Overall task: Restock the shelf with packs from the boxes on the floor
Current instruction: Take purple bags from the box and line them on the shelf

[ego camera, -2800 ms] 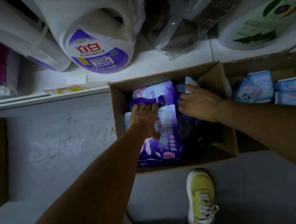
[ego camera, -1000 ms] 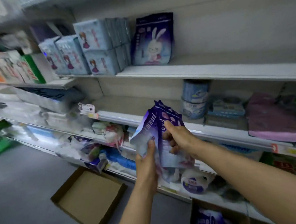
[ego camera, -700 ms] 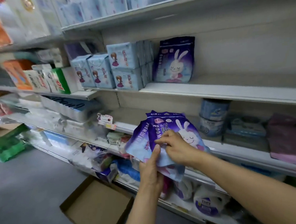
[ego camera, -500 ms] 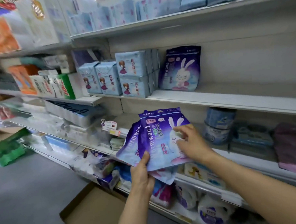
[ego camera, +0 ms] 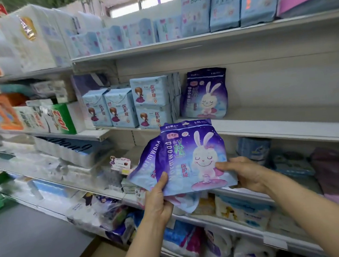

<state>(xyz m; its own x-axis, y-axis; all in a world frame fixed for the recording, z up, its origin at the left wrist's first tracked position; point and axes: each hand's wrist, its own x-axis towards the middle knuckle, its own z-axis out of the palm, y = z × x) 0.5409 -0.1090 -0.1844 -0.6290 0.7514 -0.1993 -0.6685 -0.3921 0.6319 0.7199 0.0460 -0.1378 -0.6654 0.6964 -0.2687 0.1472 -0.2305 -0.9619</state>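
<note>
Far to the left, the shelves hold white bundles of tissue point(ego camera: 32, 39) up top and a green-and-white box point(ego camera: 61, 119) on the level below, all a little smeared with motion. Next along, on the middle shelf point(ego camera: 272, 127), stand pale blue packs point(ego camera: 122, 109) printed with a cartoon girl, stacked two high at their right end. Just beside that stack a single purple rabbit pack point(ego camera: 205, 94) stands upright, with bare shelf running off to its right.

In front of and below that shelf, the person holds up a fanned bunch of purple packs point(ego camera: 186, 159) of the same rabbit design, face out and tilted slightly. The left hand point(ego camera: 158, 201) grips the bunch at its lower left corner, thumb pressed on the front and fingers curled behind. There look to be three or so packs in the fan, though the overlap makes that hard to count. The right hand point(ego camera: 243, 173) takes the front pack's right edge, fingers on its face near the rabbit and palm wrapping the side.

Down at the bottom, between the forearms, a corner of a cardboard box point(ego camera: 104, 255) lies on the floor.
</note>
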